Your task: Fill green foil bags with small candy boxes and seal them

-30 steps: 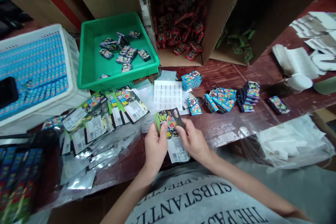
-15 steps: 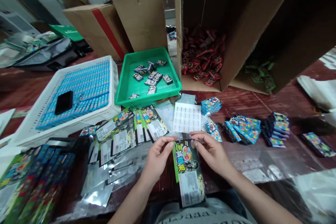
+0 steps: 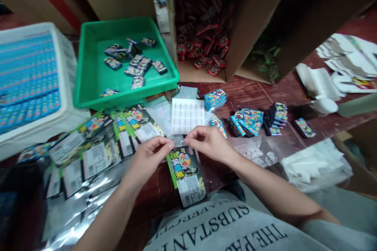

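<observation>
A black and green printed candy bag [image 3: 185,168] with a clear plastic top and a white label hangs between my hands, close to my shirt. My left hand [image 3: 149,155] pinches its top left corner between thumb and fingers. At the top right, my right hand [image 3: 210,143] pinches the clear flap. Just beyond the fingers lies a white sheet of round-marked stickers [image 3: 187,115]. More printed bags [image 3: 97,157] fan out to the left of my left hand. Small blue packets [image 3: 216,99] sit past my right hand.
A green tray [image 3: 88,86] holds several small boxes. Left of it, a white crate [image 3: 66,62] is filled with blue boxes. Tall cardboard boxes with red packets [image 3: 203,43] and green packets [image 3: 269,64] stand behind. Stacked packets [image 3: 249,119] and a plastic bag [image 3: 318,164] lie rightward.
The view has swung to the right and down, so everything sits further left. Both hands still pinch the bag's top, and the right fingers are slightly nearer the left ones.
</observation>
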A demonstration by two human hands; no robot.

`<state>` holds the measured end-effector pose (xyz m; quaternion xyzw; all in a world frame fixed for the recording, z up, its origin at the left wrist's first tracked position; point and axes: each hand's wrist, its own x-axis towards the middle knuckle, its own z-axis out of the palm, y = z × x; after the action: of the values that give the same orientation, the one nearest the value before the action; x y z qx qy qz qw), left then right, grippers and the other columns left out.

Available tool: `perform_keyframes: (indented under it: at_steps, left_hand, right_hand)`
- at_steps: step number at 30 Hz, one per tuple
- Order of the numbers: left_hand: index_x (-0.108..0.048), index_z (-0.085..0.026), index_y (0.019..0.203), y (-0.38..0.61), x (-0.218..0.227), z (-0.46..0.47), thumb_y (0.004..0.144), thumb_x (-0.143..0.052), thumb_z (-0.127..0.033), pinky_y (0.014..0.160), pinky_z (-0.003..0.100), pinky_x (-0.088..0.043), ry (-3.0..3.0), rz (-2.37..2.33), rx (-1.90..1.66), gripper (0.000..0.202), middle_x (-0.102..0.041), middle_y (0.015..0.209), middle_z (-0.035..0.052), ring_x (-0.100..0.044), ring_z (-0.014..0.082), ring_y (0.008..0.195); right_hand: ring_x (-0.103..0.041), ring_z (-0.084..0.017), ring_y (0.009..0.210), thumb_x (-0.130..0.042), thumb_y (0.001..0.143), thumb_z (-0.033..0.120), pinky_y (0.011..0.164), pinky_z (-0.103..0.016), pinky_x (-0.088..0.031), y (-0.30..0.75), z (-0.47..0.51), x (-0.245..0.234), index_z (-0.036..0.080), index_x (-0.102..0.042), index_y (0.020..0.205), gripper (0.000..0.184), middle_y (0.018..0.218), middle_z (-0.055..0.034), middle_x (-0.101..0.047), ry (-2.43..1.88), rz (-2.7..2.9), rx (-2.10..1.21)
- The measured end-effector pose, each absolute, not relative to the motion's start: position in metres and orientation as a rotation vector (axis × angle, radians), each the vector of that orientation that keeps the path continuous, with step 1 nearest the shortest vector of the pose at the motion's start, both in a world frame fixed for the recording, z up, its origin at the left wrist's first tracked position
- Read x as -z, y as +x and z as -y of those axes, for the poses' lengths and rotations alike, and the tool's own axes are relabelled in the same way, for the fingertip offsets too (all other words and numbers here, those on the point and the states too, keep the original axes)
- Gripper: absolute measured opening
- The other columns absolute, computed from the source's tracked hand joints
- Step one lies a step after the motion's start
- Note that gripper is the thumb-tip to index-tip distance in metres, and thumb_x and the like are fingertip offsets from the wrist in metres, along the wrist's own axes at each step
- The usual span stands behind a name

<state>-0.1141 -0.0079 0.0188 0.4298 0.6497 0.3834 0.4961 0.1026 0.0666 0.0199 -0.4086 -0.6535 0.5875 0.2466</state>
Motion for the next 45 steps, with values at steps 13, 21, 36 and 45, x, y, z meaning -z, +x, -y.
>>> perform_keyframes:
  at_steps: [13, 21, 36, 45]
  left_hand:
    - [-0.081, -0.029, 0.082, -0.133, 0.004, -0.019, 0.080, -0.076, -0.054, 0.094, 0.043, -0.062, 1.575, -1.450, -0.695, 0.025, -0.081, 0.104, 0.0054, -0.077, 0.0295, 0.097]
    - [-0.076, -0.039, 0.119, -0.109, -0.017, -0.049, 0.088, -0.067, -0.040, 0.083, 0.032, -0.063, 2.128, -1.104, -0.568, 0.032, -0.075, 0.116, 0.0042, -0.073, 0.0253, 0.102]
    - [-0.066, -0.016, 0.125, -0.005, -0.014, -0.099, 0.083, -0.076, -0.057, 0.112, 0.052, -0.043, 2.581, -1.358, -0.288, 0.060, -0.060, 0.144, 0.0172, -0.053, 0.0372, 0.133]
    - [-0.016, -0.023, 0.163, 0.037, -0.006, -0.069, 0.083, -0.066, -0.025, 0.119, 0.049, -0.041, 2.260, -1.131, -0.466, 0.094, -0.038, 0.159, 0.0158, -0.044, 0.0312, 0.145]
  right_hand:
    - [-0.068, -0.015, 0.117, -0.060, 0.102, 0.043, 0.105, -0.030, -0.052, 0.156, -0.074, -0.017, 0.019, -0.075, 0.111, 0.030, 0.118, -0.0083, -0.074, -0.614, 2.164, -1.323]
    - [-0.024, -0.036, 0.157, -0.075, 0.088, 0.052, 0.126, -0.062, -0.022, 0.330, -0.167, -0.069, 0.021, -0.025, 0.164, 0.096, 0.169, -0.0172, -0.029, -1.272, 2.547, -0.366]
    - [-0.049, -0.037, 0.142, -0.078, 0.085, 0.034, 0.118, -0.058, -0.042, 0.322, -0.076, -0.049, 0.027, -0.016, 0.165, 0.101, 0.157, -0.0151, -0.047, -1.053, 2.612, -0.635]
    - [-0.052, -0.040, 0.138, -0.084, 0.081, 0.047, 0.109, -0.061, -0.047, 0.309, -0.011, 0.024, 0.026, 0.007, 0.166, 0.127, 0.156, -0.0228, -0.046, -1.245, 2.236, -0.815]
